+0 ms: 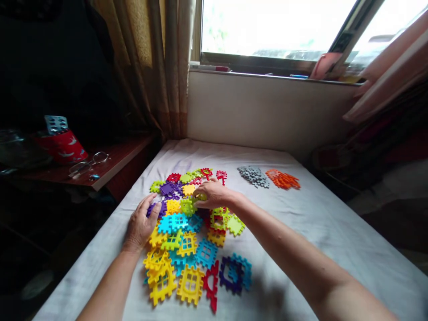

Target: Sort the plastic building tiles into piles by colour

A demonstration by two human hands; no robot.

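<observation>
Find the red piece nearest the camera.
The long red piece between a yellow window piece and the dark frame; other red pieces lie farther back.

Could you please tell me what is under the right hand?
A lime-green piece shows beside the fingertips of the right hand; what its palm covers cannot be seen.

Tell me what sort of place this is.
Likely a bedroom in a home: a pale sheet covers the bed-like surface, a long curtain hangs beside a window, and eyeglasses lie nearby.

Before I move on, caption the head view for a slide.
Left hand and right hand among colourful notched tiles on a pale sheet, grey pieces and orange pieces at right.
</observation>
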